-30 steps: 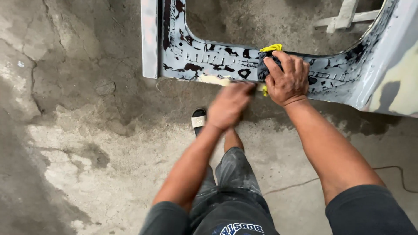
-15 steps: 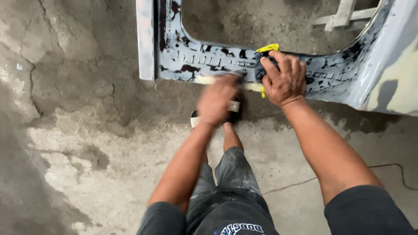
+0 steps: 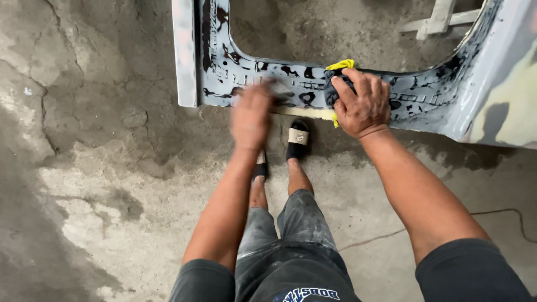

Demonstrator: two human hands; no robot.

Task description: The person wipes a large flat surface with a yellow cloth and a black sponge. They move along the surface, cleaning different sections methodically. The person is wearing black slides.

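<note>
Cracked, stained concrete floor (image 3: 84, 184) everywhere, so this looks like a workshop with everything done at ground level. One car body panel (image 3: 425, 106), grey primer with black patches showing through, sits low in front of the person, window cutout facing up, so both arms can get at the sill while standing over it.

Right hand (image 3: 362, 103) is planted on the panel's lower rail, fingers curled and clamped down on a dark wad with one yellow cloth (image 3: 340, 66) poking out the top and bottom. Looks like it's gripped tight so it can be pressed hard into the surface, and probably to steady the panel too.

Left hand (image 3: 251, 114) is a blur over the same rail, further toward the corner. Honestly can't tell if it's open, closed or holding anything; it seems to lie flat on the metal, maybe feeling the finish.

Count: two hands, one panel, one cloth, two black slide sandals (image 3: 297, 138), plus one pale frame piece (image 3: 439, 19) behind the cutout.
</note>
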